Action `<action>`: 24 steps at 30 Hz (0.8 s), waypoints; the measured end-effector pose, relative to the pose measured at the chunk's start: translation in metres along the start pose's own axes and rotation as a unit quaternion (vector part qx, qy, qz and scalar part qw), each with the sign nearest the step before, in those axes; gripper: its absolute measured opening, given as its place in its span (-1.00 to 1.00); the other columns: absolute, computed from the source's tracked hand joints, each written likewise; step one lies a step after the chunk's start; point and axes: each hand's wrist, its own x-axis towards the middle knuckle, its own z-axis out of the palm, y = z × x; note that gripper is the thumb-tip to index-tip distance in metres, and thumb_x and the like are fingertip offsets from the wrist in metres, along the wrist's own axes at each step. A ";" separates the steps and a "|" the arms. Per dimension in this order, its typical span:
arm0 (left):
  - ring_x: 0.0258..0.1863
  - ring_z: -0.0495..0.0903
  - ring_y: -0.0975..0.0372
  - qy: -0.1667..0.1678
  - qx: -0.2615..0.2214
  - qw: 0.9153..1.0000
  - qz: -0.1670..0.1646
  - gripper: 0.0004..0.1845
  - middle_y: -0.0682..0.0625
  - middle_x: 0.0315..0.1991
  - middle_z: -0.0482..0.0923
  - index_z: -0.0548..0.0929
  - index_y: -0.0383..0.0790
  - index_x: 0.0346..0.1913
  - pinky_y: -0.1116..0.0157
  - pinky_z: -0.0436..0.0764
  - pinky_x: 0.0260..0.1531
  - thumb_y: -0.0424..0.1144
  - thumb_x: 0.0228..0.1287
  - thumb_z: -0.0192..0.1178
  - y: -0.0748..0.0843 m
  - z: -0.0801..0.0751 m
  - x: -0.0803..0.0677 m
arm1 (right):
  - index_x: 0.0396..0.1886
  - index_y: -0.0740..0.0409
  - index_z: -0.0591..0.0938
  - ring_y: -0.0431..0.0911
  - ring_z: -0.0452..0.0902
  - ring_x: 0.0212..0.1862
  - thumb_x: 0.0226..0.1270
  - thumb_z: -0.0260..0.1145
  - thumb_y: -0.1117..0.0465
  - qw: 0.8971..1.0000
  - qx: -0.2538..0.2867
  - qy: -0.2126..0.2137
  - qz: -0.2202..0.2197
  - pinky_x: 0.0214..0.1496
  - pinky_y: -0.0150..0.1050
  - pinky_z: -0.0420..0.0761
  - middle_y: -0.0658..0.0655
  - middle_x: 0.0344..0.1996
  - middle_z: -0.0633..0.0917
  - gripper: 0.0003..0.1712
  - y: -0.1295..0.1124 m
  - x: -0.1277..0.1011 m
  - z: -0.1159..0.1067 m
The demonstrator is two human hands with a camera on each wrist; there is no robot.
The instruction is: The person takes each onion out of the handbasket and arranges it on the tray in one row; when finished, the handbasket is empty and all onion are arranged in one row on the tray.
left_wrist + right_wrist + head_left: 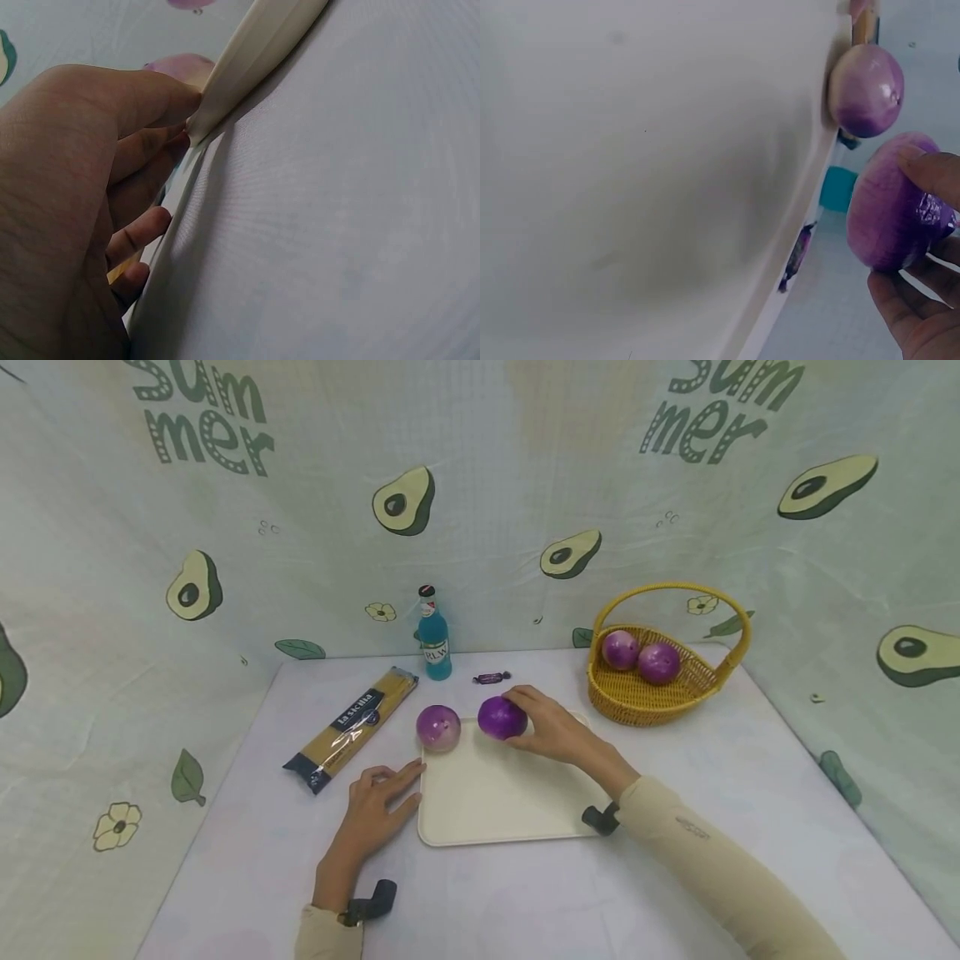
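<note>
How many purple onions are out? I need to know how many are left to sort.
4: two in the basket at and, one at the tray's far left corner, one gripped by the right hand at.

A pale lavender table (750, 793) stood enclosed by a draped cloth backdrop (487, 510) on the left, far and right sides, printed with avocados, leaves, flowers and "Summer" lettering, evenly lit.

Free room and obstacles about the tray (495, 810).
I see bare tray surface toward me; its far edge is blocked by two onions (438, 727) (501, 717). Pasta packet (352, 727) flanks left, basket (637, 697) right, bottle (434, 639) and candy (491, 677) behind; open table lies between.
</note>
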 end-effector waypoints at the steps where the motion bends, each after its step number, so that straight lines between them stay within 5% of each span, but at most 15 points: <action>1: 0.21 0.28 0.13 0.000 0.000 1.000 0.000 -0.48 0.25 0.41 0.37 0.45 0.25 0.42 -0.02 0.11 0.23 0.04 0.43 0.18 0.000 0.000 0.000 | 0.43 0.25 0.38 0.18 0.38 0.35 0.16 0.56 0.13 1.000 0.001 -0.002 0.000 0.30 0.06 0.43 0.26 0.39 0.39 -0.11 0.000 0.001 0.001; 24: 0.23 0.28 0.13 0.004 -0.001 1.000 0.004 -0.48 0.27 0.41 0.36 0.43 0.30 0.42 0.00 0.14 0.19 0.08 0.43 0.16 -0.003 0.001 0.000 | 0.44 0.25 0.37 0.15 0.35 0.38 0.17 0.56 0.14 0.999 -0.001 -0.032 0.019 0.32 0.00 0.41 0.27 0.42 0.35 -0.11 0.002 0.014 0.022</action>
